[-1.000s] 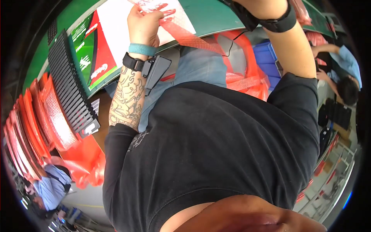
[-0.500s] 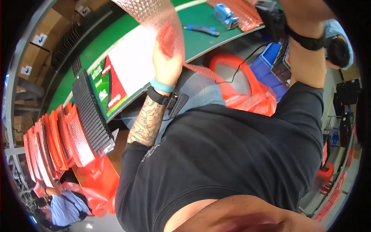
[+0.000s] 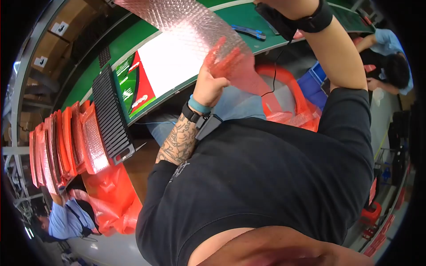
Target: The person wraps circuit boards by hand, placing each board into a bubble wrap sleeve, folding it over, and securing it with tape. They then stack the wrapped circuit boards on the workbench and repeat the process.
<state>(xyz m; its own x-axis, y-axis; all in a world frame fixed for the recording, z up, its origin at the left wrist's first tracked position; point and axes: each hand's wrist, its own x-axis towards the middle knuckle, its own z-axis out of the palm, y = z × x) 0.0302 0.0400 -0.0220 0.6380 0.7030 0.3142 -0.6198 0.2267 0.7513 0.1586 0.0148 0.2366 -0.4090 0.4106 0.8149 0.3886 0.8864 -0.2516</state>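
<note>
A long strip of translucent pink bubble wrap [image 3: 177,20] runs from the far left of the bench down past my left hand [image 3: 209,88]. The fingers of that hand are spread behind the film and show through it; its thumb lies at the strip's lower edge. My right hand [image 3: 286,6] is at the top edge of the view, its fingers cut off, with a black device strapped by the wrist. Below the strip, a flat white, green and red sheet [image 3: 171,62] lies on the green bench [image 3: 84,82]. A blue utility knife [image 3: 250,33] rests near my right hand.
Left of the sheet stand a black ribbed rack [image 3: 113,116] and several upright pink bubble-wrap pieces [image 3: 73,139]. Red plastic sheeting [image 3: 111,195] hangs below. Under the bench are a red roll [image 3: 284,75] and blue bins [image 3: 310,86]. Co-workers are at lower left [image 3: 71,221] and right [image 3: 386,62].
My left hand has moved right and down, fingers spreading behind the bubble wrap, which now stretches farther right. My right hand has shifted left, and the blue tool near it is no longer visible.
</note>
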